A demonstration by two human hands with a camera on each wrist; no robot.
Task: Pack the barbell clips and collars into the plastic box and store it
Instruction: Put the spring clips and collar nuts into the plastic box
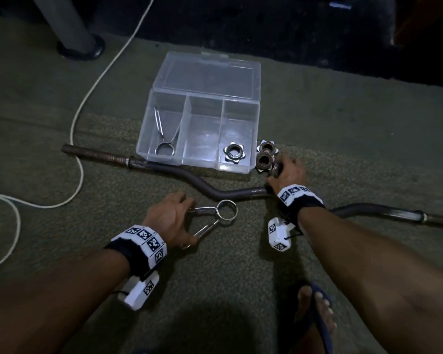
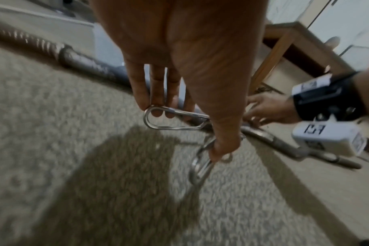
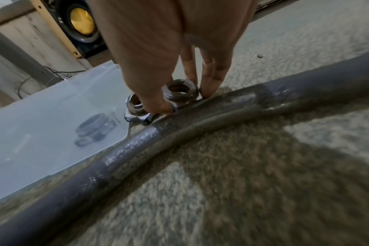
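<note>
The clear plastic box [image 1: 241, 169] lies open on the carpet with three compartments. A spring clip [image 1: 164, 139] is in its left compartment and a star collar [image 1: 234, 153] in its right one. My left hand [image 1: 189, 221] grips the two handles of a second spring clip [image 1: 215, 215], fingers on one handle [image 2: 171, 119], thumb on the other. My right hand [image 1: 279, 172] pinches a star collar [image 3: 180, 90] on the floor beside the box's right corner. Two more collars [image 1: 265, 152] sit just beyond it. A curl bar [image 1: 189, 176] lies across the carpet in front of the box.
A white cable [image 1: 79, 159] loops over the carpet at left. A grey post with a dark base [image 1: 79, 47] stands at the back left. My foot in a blue sandal [image 1: 315, 310] is at the bottom right. A speaker [image 3: 80, 23] stands behind the box.
</note>
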